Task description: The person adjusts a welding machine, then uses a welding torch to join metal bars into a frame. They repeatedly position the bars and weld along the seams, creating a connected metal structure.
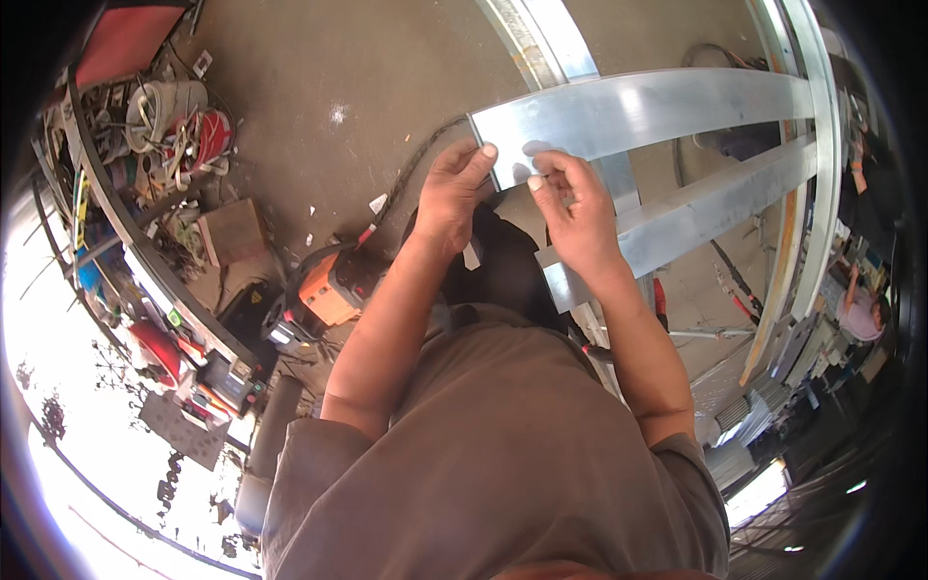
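Observation:
A long, shiny metal profile [667,106] runs from in front of me to the right, its left end near my hands. My left hand [452,193] is closed on the corner of that end, thumb on the top face and the other fingers mostly hidden at the edge. Over the near edge of the same profile, my right hand [580,208] is closed, thumb and forefinger close together; anything between them is too small to make out. A second metal profile [677,222] lies nearer to me, passing beneath my right wrist.
Long metal rails [822,155] cross at the right, and another beam [541,43] extends away at the top. On the floor at left stands an orange-and-black machine [331,290] with a cable. A cluttered rack [145,251] holds a red bucket [208,140]. Other people [858,311] are at far right.

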A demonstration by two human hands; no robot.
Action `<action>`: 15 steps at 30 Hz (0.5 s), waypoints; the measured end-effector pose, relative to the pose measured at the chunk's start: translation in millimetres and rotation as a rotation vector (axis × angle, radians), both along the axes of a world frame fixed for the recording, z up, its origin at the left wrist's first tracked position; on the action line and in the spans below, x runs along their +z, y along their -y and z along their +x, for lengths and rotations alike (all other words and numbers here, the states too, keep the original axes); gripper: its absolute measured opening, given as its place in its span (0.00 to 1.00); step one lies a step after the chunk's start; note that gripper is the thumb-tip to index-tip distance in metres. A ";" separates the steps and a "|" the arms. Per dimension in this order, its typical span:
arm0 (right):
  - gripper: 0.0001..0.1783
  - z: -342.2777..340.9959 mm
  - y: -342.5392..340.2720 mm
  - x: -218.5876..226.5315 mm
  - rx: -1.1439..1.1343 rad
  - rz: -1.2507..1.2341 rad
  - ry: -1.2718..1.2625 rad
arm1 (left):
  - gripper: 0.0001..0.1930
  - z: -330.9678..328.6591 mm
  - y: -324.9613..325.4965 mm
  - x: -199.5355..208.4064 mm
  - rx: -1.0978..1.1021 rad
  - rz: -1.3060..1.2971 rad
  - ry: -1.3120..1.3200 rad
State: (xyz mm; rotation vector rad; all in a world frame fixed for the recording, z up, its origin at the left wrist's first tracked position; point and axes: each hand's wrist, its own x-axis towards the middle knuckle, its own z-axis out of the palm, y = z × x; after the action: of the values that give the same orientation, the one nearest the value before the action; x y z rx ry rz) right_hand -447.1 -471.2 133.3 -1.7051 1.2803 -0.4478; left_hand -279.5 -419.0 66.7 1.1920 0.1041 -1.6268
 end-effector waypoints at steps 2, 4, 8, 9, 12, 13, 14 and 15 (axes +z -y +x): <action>0.17 4.0 1.8 -1.5 0.004 0.010 -0.038 | 0.28 -5.2 0.0 -1.0 -0.021 0.053 0.054; 0.16 7.1 3.0 -2.9 0.018 -0.005 -0.051 | 0.30 -5.6 -0.5 1.3 0.002 0.001 0.039; 0.16 11.8 4.7 -3.4 0.041 -0.012 -0.108 | 0.29 -4.8 1.7 6.9 0.044 0.004 0.026; 0.16 13.1 6.8 -3.9 0.062 -0.023 -0.115 | 0.29 -4.2 2.4 6.8 0.053 0.009 0.019; 0.15 16.8 12.0 -4.0 0.099 -0.048 -0.134 | 0.29 -4.3 3.0 2.4 0.077 0.034 -0.047; 0.14 19.7 13.0 -5.0 0.098 -0.056 -0.134 | 0.29 -4.6 3.4 0.1 0.080 0.062 -0.076; 0.14 22.5 13.6 -5.6 0.096 -0.063 -0.133 | 0.29 -5.6 2.5 -1.3 0.095 0.043 -0.071; 0.13 25.0 14.1 -5.8 0.103 -0.063 -0.152 | 0.30 -6.6 1.8 -2.4 0.106 0.045 -0.068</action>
State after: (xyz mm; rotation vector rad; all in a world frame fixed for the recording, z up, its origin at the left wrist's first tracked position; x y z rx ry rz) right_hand -422.1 -485.3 127.5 -1.8783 1.2901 -0.3052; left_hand -286.1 -420.8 64.3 1.1455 0.2444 -1.5793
